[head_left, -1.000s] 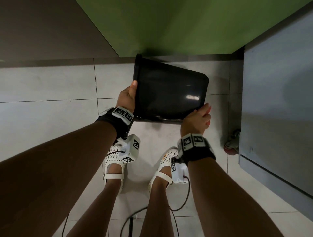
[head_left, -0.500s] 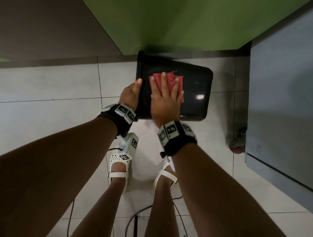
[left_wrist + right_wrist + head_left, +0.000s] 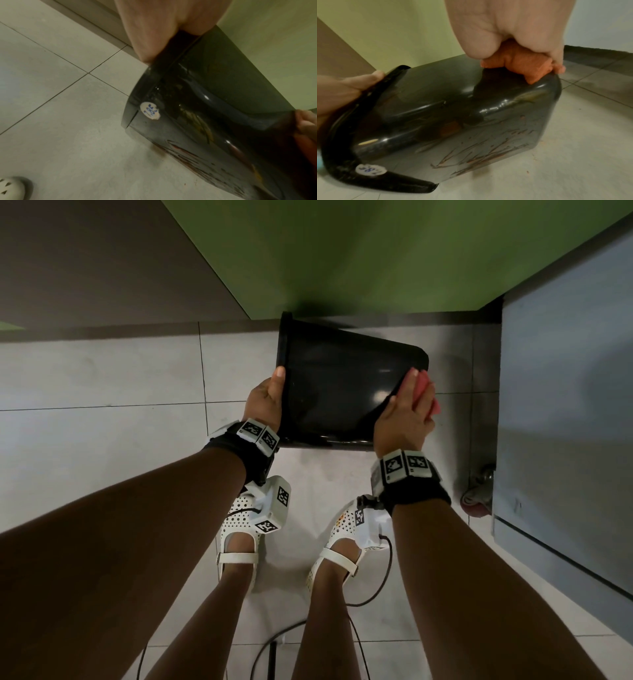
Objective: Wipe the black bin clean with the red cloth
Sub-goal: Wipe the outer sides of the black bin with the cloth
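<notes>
Swept across since half a second ago: right hand (image 3: 406, 412) gone from the middle of the black bin (image 3: 342, 385) wall to the base corner at right of centre in the head view, red cloth (image 3: 424, 392) carried along under it. Before that, at the near base edge with no cloth showing. Reads as one stroke along the upper wall finished and the base end now being wiped; scratched, streaked side seen in the right wrist view likely not yet done.

Right fingers (image 3: 556, 59) curled round the bunched cloth, pressing it onto the bin's corner. Left hand (image 3: 267, 402) clamped on the rim, thumb over the edge.

Bin held off the tiled floor (image 3: 102, 378), centre of the head view, lying on its side. Long axis roughly left to right in frame; mouth to the left, closed base to the right.
</notes>
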`<state>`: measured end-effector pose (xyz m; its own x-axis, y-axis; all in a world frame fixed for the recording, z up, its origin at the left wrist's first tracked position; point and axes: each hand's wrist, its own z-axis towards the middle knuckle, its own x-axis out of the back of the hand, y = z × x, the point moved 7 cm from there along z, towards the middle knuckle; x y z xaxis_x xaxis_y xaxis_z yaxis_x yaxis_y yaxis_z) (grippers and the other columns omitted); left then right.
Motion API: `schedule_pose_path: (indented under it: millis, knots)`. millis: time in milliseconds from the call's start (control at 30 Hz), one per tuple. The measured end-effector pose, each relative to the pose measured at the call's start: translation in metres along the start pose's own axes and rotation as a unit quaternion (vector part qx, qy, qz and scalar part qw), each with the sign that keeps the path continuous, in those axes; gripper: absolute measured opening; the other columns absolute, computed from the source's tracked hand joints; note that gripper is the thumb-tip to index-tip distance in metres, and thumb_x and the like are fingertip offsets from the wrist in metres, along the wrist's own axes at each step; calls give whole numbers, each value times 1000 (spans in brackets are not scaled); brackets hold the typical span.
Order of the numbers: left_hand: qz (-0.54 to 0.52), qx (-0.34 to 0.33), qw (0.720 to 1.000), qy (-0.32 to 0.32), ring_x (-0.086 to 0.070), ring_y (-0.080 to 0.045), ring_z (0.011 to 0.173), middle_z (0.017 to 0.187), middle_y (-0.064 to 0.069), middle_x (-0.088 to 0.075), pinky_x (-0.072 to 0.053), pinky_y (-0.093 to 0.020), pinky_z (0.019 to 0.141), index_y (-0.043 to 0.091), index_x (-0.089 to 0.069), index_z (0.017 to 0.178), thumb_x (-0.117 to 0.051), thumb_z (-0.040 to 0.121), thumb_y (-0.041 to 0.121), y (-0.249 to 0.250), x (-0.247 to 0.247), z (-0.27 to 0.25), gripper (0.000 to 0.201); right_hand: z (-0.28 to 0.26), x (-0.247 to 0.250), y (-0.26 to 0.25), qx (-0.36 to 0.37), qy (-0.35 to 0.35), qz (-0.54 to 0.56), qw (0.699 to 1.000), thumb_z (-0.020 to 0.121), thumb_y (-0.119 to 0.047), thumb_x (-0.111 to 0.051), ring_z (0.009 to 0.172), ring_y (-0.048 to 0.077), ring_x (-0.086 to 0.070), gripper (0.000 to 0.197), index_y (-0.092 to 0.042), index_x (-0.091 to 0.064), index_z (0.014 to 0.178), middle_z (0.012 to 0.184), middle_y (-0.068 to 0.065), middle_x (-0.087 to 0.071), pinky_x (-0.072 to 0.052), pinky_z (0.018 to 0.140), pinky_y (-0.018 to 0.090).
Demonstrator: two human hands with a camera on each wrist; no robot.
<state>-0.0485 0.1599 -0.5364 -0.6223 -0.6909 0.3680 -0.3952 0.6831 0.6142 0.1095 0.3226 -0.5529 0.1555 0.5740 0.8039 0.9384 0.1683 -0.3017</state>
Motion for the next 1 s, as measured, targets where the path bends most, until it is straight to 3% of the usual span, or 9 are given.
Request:
schedule_pose_path:
  millis: [200, 333, 433, 533, 600, 733, 833, 933, 1000]
  knots:
    - [28, -2, 1000, -15, -48, -16, 88, 95, -3, -54, -34, -24, 80, 7, -58, 109, -24, 97, 45, 3, -2, 2, 52, 7, 4, 11, 18, 6, 38, 999, 100, -27, -27, 139, 38, -16, 55, -21, -4, 149, 157, 9, -5, -18, 113, 45]
    - [38, -13, 999, -28, -47, -14, 94, 100, -1, -53, -33, -22, 83, 9, -56, 117, -23, 97, 44, 4, 0, 5, 52, -5, -4, -6, 58, 13, -43, 997, 99, -26, -29, 142, 40, 3, 56, -18, -3, 149, 157, 10, 2, -4, 115, 49]
    - [40, -13, 998, -38, -47, -14, 97, 102, -1, -53, -33, -21, 85, 9, -56, 118, -23, 97, 45, 3, -1, 8, 53, -22, -14, -41, 149, 3, -26, 989, 97, -21, -36, 140, 45, 6, 58, -19, -10, 149, 158, 7, -1, 2, 112, 56]
    - [48, -16, 998, -45, -52, -17, 94, 98, -3, -56, -36, -22, 83, 9, -59, 112, -24, 97, 46, 0, 0, 10, 54, -42, -36, -78, 277, -32, -21, 960, 97, -23, -31, 141, 42, 3, 53, -18, -17, 148, 157, 4, -10, 4, 113, 52]
    - [46, -9, 997, -56, -55, -21, 96, 97, -5, -59, -38, -24, 85, 7, -60, 110, -25, 96, 48, -2, 0, 12, 56, -60, -48, -91, 350, -54, -20, 935, 96, -27, -28, 142, 40, -4, 51, -16, -25, 145, 155, 6, -20, 2, 113, 47]
    - [41, 15, 996, -74, -54, -23, 104, 113, -13, -61, -38, -28, 95, 8, -59, 115, -24, 95, 51, -6, -1, 13, 58, -86, -62, -85, 442, -68, -50, 893, 83, -14, -58, 142, 35, -14, 61, -17, -37, 141, 150, 4, -33, -10, 116, 50]
    - [27, 24, 997, -71, -55, -25, 105, 115, -15, -61, -40, -32, 99, 9, -58, 115, -24, 94, 52, -7, -2, 13, 60, -95, -67, -78, 490, -69, -82, 865, 74, -3, -63, 142, 27, -22, 69, -22, -44, 137, 147, -3, -37, -15, 117, 44]
    - [47, 23, 997, -63, -53, -23, 98, 104, -10, -59, -39, -29, 92, 8, -58, 114, -22, 94, 53, -5, -1, 12, 61, -100, -58, -74, 496, -45, -25, 867, 63, 6, -67, 133, 30, -39, 67, -22, -59, 123, 136, -3, -53, -20, 114, 40]
    - [60, 29, 996, -60, -52, -23, 95, 100, -8, -57, -39, -30, 89, 9, -59, 111, -21, 93, 55, -6, 0, 12, 62, -102, -50, -74, 504, -30, -3, 863, 61, 9, -68, 129, 29, -41, 64, -21, -64, 117, 129, -2, -59, -22, 113, 37]
